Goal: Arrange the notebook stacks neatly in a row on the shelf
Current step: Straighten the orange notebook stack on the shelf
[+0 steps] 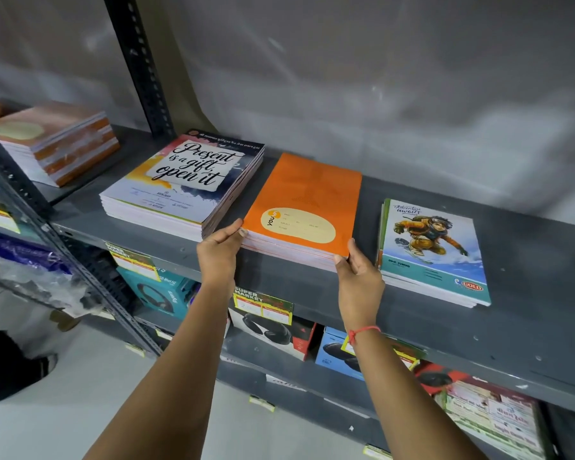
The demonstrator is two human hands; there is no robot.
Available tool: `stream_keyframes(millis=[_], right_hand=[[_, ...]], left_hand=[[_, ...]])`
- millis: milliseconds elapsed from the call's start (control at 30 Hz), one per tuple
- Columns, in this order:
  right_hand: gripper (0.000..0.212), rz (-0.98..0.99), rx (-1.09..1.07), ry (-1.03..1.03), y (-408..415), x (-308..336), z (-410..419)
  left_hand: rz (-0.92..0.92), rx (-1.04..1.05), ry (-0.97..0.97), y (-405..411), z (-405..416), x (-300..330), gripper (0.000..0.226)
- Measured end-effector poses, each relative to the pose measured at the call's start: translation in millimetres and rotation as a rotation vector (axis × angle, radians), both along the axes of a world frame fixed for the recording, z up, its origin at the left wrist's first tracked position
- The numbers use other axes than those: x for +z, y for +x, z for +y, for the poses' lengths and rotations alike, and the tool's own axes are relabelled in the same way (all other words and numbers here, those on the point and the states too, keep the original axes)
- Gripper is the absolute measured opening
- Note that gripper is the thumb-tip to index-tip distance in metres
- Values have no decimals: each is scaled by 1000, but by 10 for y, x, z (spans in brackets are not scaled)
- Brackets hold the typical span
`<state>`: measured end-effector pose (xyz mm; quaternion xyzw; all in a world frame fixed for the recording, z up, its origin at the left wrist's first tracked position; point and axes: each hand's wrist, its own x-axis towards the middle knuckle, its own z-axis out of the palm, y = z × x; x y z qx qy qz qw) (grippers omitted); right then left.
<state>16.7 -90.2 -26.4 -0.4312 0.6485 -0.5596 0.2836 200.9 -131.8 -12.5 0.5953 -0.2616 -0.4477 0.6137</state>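
Three notebook stacks lie on the grey metal shelf. The orange stack sits in the middle, slightly turned. My left hand grips its near left corner and my right hand grips its near right corner, thumbs on the cover edge. Left of it lies the taller "Present is a gift" stack, almost touching the orange one. On the right, with a gap between, lies the snowboarder-cover stack.
Another orange-edged notebook stack lies on the neighbouring shelf bay at far left, beyond a dark slotted upright. Lower shelves hold boxed headphones with yellow price tags. Plastic sheeting covers the wall behind.
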Motion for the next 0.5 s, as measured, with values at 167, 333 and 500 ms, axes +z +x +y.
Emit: stream_keyframes(millis=[167, 333, 500], right_hand=[[43, 95, -29, 30, 5, 52, 21], [43, 406, 41, 154, -45, 309, 198], [34, 566, -289, -260, -340, 522, 452]], left_hand=[[11, -32, -27, -5, 32, 27, 25], [-241, 131, -6, -181, 172, 95, 26], [-466, -13, -331, -765, 454, 230, 49]])
